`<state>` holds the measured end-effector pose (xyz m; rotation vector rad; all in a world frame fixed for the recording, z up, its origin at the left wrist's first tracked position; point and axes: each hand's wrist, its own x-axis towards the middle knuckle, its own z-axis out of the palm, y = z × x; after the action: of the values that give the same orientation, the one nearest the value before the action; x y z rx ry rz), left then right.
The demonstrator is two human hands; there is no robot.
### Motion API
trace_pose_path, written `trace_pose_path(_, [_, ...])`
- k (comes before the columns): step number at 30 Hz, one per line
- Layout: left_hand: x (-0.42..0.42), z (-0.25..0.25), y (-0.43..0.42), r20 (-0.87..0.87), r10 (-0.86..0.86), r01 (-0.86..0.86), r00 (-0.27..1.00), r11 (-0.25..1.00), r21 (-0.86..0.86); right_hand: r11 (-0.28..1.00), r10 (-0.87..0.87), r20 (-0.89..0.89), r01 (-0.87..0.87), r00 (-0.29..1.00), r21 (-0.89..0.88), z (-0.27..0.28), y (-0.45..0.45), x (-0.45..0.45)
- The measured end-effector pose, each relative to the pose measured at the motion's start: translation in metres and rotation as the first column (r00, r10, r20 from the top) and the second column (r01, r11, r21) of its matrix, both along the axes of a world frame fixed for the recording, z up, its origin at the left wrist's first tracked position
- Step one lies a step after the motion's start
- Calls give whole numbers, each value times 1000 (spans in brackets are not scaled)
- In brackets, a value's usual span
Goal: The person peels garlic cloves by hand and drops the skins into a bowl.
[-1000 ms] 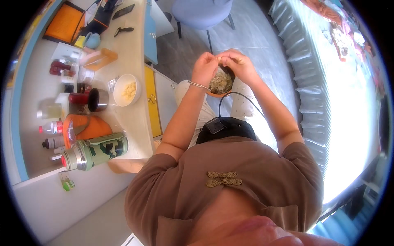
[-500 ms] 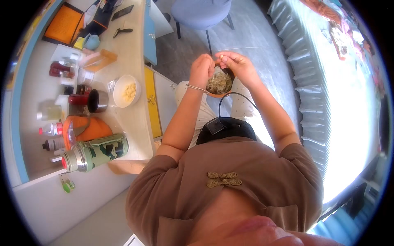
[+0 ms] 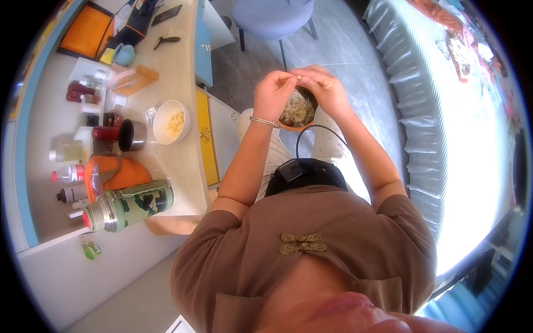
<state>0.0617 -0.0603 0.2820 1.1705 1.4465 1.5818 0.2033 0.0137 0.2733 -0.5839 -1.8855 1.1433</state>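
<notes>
Above an orange-rimmed container (image 3: 296, 129) filled with pale, papery scraps (image 3: 298, 111), my two hands meet fingertip to fingertip. Between them is a small pale piece (image 3: 299, 77), which looks like a garlic clove. My left hand (image 3: 273, 93), with a bracelet at the wrist, is closed, thumb and finger pinched at the piece. My right hand (image 3: 326, 92) pinches the same piece from the other side. The fingers partly cover it. On the desk to the left, a white bowl (image 3: 159, 126) holds several pale yellowish cloves (image 3: 175, 124).
The wooden desk (image 3: 186, 183) carries a camouflage thermos (image 3: 139, 204), an orange bag (image 3: 125, 173), a metal pot (image 3: 133, 136), a black-handled peeler (image 3: 166, 40) and a phone (image 3: 166, 15). A blue-grey chair (image 3: 272, 16) stands ahead. A bed (image 3: 461, 144) lies to the right.
My left hand has turned and opened from a fist-like curl into a thumb-and-finger pinch. Both hands have come together at the small pale piece, which the right fingers held before.
</notes>
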Motion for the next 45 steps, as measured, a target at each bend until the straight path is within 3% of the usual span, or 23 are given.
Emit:
trace_pose_path(6, [-3,-2,0,48,-13,15,999,999,-48,982,-52,37,45,998,184,7,-3,1])
trace_pose_path(8, [-5,-4,0,33,-10,12,999,997,-71,927,-95,59,66,994,368,3,-2,1])
trace_pose_path(11, [-8,-12,2,18,15,-13,1000,996,-85,867,-134,64,86,989,490,4,-3,0])
trace_pose_path(14, [-8,-14,2,28,36,-34,999,996,-82,858,-149,77,90,986,505,4,-5,-2])
trace_pose_path(18, [-8,-12,0,23,45,-43,999,996,-76,888,-140,75,91,987,451,10,-11,-5])
trace_pose_path(20, [-8,-11,0,31,43,-41,999,997,-70,978,-77,39,68,996,196,15,-15,-7])
trace_pose_path(23, [-5,-2,-2,138,59,-45,989,994,-104,995,-26,-31,28,999,94,9,-10,-9])
trace_pose_path(27, [-4,3,-4,161,53,-36,986,994,-106,980,-76,2,74,997,184,12,-11,-8])
trace_pose_path(29, [-5,1,-5,153,45,-31,987,995,-98,920,-131,72,94,989,381,7,-10,-8])
trace_pose_path(32, [-6,-3,-5,40,64,-60,997,994,-95,884,-170,81,115,982,453,12,-15,-7])
trace_pose_path(33, [-6,-4,-5,59,62,-56,996,994,-95,884,-169,82,114,982,454,13,-16,-8])
trace_pose_path(35, [-6,-5,-5,79,60,-53,995,994,-95,968,-85,15,79,996,237,15,-18,-9])
trace_pose_path(36, [-6,-4,-5,101,61,-51,993,994,-100,968,-85,14,79,996,238,15,-19,-10])
trace_pose_path(38, [-4,-1,-5,124,62,-49,990,993,-104,999,-39,-39,40,998,11,12,-20,-12])
trace_pose_path(41, [-2,2,-5,246,45,-25,968,996,-84,997,-4,-72,-1,997,-75,7,-16,-12])
trace_pose_path(42, [-2,2,-5,227,47,-27,973,996,-90,997,-5,-72,-1,997,-74,8,-15,-11])
trace_pose_path(44, [-4,1,-5,207,49,-30,977,995,-96,983,-83,2,82,997,162,11,-14,-9])
trace_pose_path(45, [-4,1,-6,196,43,-24,980,995,-100,983,-84,2,82,997,162,12,-14,-8])
